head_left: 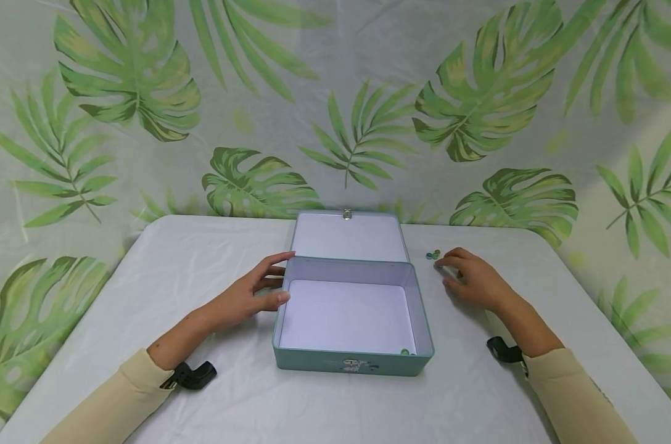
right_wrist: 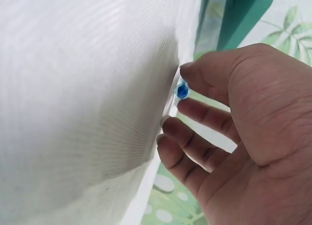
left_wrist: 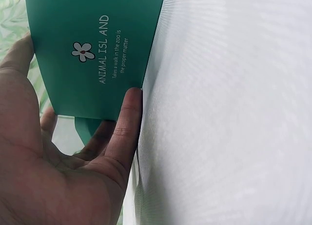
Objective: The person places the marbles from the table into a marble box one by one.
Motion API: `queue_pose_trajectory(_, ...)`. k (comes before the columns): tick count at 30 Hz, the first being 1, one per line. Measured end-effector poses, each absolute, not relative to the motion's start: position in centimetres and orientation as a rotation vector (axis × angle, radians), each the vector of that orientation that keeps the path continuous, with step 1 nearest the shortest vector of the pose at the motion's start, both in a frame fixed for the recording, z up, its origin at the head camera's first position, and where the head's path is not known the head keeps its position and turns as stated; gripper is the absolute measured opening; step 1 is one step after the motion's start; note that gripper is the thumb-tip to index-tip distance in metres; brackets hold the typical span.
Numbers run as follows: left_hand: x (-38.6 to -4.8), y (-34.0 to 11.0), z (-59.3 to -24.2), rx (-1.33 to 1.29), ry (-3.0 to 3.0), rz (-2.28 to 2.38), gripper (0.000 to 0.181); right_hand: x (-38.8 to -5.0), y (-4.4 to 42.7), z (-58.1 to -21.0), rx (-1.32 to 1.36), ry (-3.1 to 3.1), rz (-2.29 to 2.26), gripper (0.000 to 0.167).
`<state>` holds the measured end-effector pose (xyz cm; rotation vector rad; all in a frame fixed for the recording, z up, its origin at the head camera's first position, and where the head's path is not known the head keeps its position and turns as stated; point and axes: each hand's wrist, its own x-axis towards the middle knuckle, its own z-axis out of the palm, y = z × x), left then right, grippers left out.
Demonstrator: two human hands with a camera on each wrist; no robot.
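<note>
A green tin box (head_left: pixel 352 364) stands on the table with its lid folded back. One small green marble (head_left: pixel 404 352) lies inside, near the front right corner. My left hand (head_left: pixel 252 290) touches the box's left side with fingers spread and extended, one reaching the back corner. Printed lettering shows on that wall (left_wrist: pixel 97 64) in the left wrist view. Right of the box, my right hand (head_left: pixel 474 280) hovers low beside a few small blue and green marbles (head_left: pixel 436 253). In the right wrist view, a blue marble (right_wrist: pixel 182 91) appears in the gap between separated thumb and index fingertips.
The open lid (head_left: pixel 349 237) lies behind the box, with a metal clasp (head_left: pixel 347 214) on its far edge. A white cloth (head_left: pixel 213 394) covers the table. A leaf-patterned curtain (head_left: pixel 369 37) hangs behind the far edge.
</note>
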<state>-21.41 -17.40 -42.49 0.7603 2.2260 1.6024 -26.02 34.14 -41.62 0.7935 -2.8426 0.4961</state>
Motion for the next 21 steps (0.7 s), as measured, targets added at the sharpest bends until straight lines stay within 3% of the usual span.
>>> queue_pose_trajectory(21,-21.13,-17.33,-42.26,0.738,2.226,1.599,0.078,-25.89,33.24,-41.62,0.955,-2.774,0.523,0.022)
